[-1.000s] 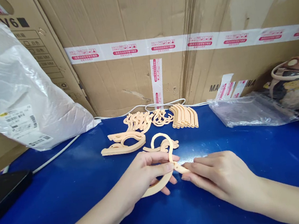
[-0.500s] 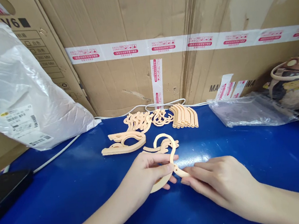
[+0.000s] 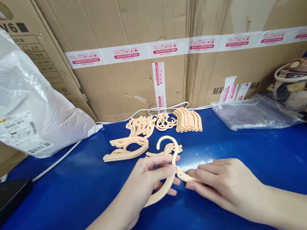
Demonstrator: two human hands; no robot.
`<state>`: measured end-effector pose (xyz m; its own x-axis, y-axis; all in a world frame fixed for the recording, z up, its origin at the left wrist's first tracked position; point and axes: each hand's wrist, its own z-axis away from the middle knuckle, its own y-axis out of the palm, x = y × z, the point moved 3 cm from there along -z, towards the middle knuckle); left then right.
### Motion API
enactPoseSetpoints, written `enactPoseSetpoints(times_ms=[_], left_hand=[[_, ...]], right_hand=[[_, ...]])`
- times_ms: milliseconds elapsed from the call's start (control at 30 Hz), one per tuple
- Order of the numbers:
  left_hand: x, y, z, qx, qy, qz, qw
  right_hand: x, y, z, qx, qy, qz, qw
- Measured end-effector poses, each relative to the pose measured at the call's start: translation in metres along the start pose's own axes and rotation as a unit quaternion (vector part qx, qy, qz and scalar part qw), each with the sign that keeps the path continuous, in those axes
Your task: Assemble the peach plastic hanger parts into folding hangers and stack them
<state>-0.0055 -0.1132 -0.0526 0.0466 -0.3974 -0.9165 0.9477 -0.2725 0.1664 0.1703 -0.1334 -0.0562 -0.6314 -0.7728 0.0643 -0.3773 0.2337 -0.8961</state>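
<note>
A cream plastic folding hanger (image 3: 176,148) is held between both hands above the blue table, its hook standing up and curling left. My left hand (image 3: 152,178) pinches it at the joint below the hook, and one curved arm runs down-left beneath the palm. With thumb and fingers closed, my right hand (image 3: 222,181) grips the other arm, whose near end with a rivet shows at the joint. Just behind the hook lie loose hanger parts (image 3: 159,153), partly covered by it. Folded hangers (image 3: 128,151) rest further left.
Along the back are a pile of curved pieces (image 3: 142,125), a heap of hooks (image 3: 164,122) and a stack of hanger arms (image 3: 188,120). A white cable runs behind them by a large carton (image 3: 126,84). A white mailing bag (image 3: 27,110), black device (image 3: 8,200) and clear plastic bag (image 3: 256,114) flank them.
The left-hand arm of the hanger has swung down and outward, showing more of its length below my left hand. Both hands keep their hold. The whole view has shifted slightly.
</note>
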Motion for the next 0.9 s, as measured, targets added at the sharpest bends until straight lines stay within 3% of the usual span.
enactPoseSetpoints(times_ms=[200,600,900], left_hand=[[0.0041,-0.0030,-0.0018,0.061,-0.020,0.012,0.998],[0.0053,-0.0037,-0.0025,0.097,-0.069,0.006,0.993],[0.0054,-0.0038,-0.0035,0.095,-0.028,-0.027,0.995]], right_hand=[[-0.0002,0.0027,0.0004,0.001,-0.002,-0.007,1.000],[-0.0017,-0.0015,0.0001,-0.018,-0.017,0.043,0.999],[0.0013,-0.0014,0.0018,0.000,-0.015,0.050,0.999]])
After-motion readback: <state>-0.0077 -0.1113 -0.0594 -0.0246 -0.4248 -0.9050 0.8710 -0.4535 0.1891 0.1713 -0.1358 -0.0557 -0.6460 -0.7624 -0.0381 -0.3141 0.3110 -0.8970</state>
